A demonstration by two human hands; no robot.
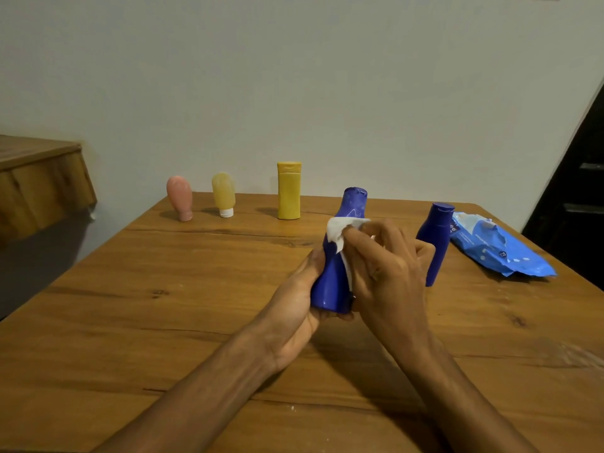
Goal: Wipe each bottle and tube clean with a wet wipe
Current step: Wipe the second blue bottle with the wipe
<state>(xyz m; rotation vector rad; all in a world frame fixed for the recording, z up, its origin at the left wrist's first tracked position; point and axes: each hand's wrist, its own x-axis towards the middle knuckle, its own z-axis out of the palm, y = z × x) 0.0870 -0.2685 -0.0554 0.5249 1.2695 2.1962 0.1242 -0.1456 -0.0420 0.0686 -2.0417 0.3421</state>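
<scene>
My left hand (295, 308) grips the base of a blue bottle (333, 279) held upright above the wooden table (163, 305). My right hand (382, 266) presses a white wet wipe (338, 235) against the bottle's upper body, its fingers curled round the wipe. A second blue bottle (436, 237) stands just right of my hands. Along the far edge stand a pink tube (179, 197), a pale yellow tube (224, 194) on its white cap, and a yellow bottle (289, 191).
A blue pack of wet wipes (496, 246) lies at the table's right side behind the second blue bottle. A wooden shelf (39, 184) juts out at the left. A dark door (575, 191) stands at the right, beside the pale wall.
</scene>
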